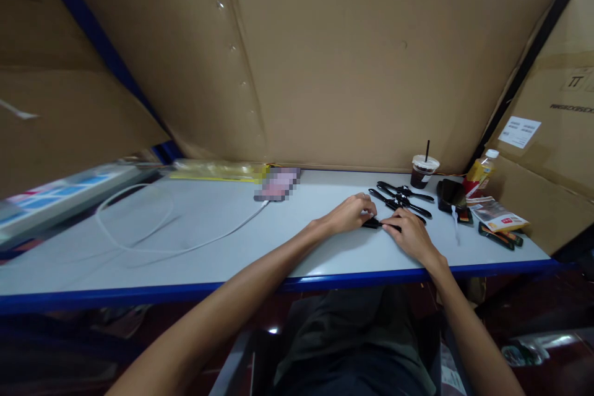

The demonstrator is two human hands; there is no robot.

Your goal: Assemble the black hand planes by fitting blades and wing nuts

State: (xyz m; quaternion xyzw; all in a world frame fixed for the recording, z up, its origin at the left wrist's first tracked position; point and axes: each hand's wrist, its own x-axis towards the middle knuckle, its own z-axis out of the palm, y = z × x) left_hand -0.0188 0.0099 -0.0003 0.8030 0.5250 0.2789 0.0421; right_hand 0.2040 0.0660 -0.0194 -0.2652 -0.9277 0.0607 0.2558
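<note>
Both my hands meet over the table toward the right, closed around a small black piece [371,223] that lies low at the tabletop. My left hand [349,213] has its fingers curled on the piece's left part. From the other side my right hand [409,234] pinches its thin right end. Fingers cover much of the piece, so its full shape is hidden. Just beyond my hands lie several black, long-handled tools [403,200], crossed in the middle like clamps or pliers; their exact kind is unclear.
On the white table [223,216] are a charging phone [277,184], its looped white cable [195,248] and a yellow-edged plastic strip [216,171]. At right stand a drink cup [423,174] and bottle [480,174], near a dark phone [451,194], packet [497,214] and utility knives [496,237]. Cardboard walls surround.
</note>
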